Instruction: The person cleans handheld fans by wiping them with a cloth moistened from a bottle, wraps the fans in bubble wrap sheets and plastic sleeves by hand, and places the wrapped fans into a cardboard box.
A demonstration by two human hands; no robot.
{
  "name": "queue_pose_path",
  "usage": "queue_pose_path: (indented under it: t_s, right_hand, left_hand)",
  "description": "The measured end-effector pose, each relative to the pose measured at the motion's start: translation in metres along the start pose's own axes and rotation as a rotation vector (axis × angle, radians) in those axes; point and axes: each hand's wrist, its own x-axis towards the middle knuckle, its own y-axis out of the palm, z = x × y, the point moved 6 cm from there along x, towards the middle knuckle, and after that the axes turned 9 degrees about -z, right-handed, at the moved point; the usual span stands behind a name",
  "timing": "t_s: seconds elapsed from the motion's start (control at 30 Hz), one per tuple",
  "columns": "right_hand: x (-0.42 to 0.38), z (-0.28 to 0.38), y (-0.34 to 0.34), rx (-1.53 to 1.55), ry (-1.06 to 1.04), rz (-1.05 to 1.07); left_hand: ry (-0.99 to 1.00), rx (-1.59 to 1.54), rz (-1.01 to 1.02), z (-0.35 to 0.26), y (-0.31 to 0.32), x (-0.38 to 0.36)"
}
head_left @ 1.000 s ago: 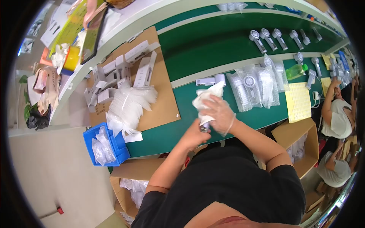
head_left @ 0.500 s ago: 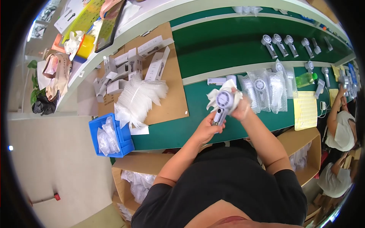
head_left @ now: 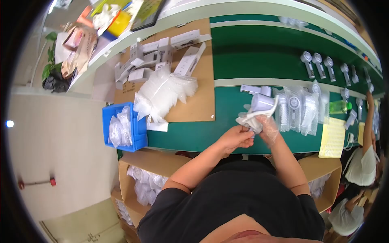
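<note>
A handheld fan [head_left: 262, 103], white-lilac with a round head, is held over the front of the green table. My left hand [head_left: 236, 139] is closed around its handle, most of which is hidden. My right hand [head_left: 267, 128] presses a white cloth [head_left: 253, 116] against the fan below its head; motion blurs these fingers a little. Just beyond the fan lies a pale boxy piece [head_left: 250, 89] with a round part beside it. Several fans in clear bubble bags [head_left: 295, 109] lie right of my right hand.
A blue bin [head_left: 140, 139] with bagged items stands left. On cardboard [head_left: 204, 101] lie a stack of bubble bags [head_left: 162, 93] and white boxes [head_left: 165, 52]. Several fans [head_left: 318, 62] stand at the back. Right are a green bottle [head_left: 338, 107], a yellow sheet [head_left: 331, 139] and co-workers [head_left: 360, 166].
The fan has tipped over, so its round head now points away and its face no longer shows. The view has shifted; a co-worker's arm now reaches toward the back shelf.
</note>
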Motion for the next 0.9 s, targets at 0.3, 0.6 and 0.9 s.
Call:
queue_pose_path:
  t_s: [0.3,0.6,0.9]
  right_hand:
    - [0.013,-0.037,0.011,-0.24,0.005,-0.069]
    - [-0.001,-0.029,-0.03,-0.281,0.051,-0.206]
    - [-0.008,-0.028,-0.102,-0.405,0.072,-0.261]
  left_hand:
    - [0.586,0.472,-1.153,-0.029,-0.146,-0.019]
    - [0.549,0.816,-1.616,-0.043,-0.25,-0.003]
    - [0.918,0.775,-0.81,-0.018,-0.086,0.035]
